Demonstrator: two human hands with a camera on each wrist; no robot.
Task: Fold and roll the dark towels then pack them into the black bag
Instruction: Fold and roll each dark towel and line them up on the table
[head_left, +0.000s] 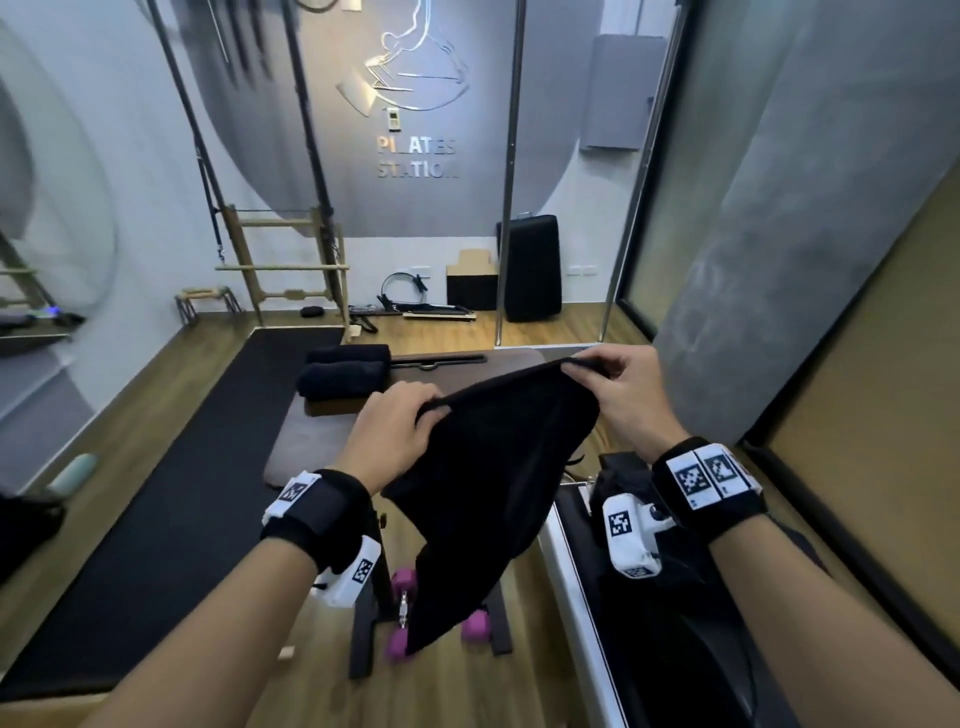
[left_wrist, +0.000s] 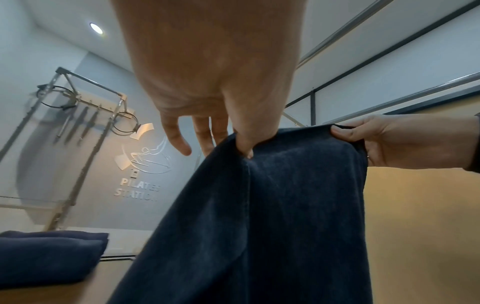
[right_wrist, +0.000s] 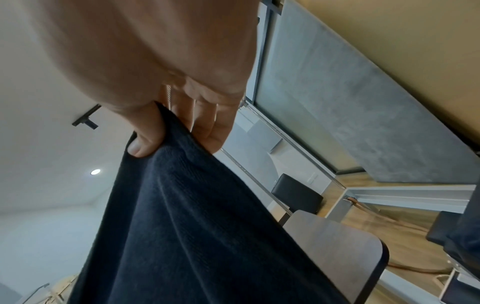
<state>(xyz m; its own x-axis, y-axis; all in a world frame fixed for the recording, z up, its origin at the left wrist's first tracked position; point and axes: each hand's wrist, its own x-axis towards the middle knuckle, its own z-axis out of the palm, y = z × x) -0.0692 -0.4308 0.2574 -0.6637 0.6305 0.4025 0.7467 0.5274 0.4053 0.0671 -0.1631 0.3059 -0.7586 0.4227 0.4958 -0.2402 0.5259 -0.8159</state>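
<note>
The left hand (head_left: 395, 431) and right hand (head_left: 626, 387) each pinch a top corner of the dark navy terry towel (head_left: 493, 493), which hangs below their fingers.

Two rolled dark towels (head_left: 345, 371) lie side by side on the brown padded bench (head_left: 291, 441).

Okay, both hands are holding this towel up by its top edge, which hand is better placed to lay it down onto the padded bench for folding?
Probably left. The left hand hangs over the padded bench; the right hand holds the dark towel off to its side.
</note>
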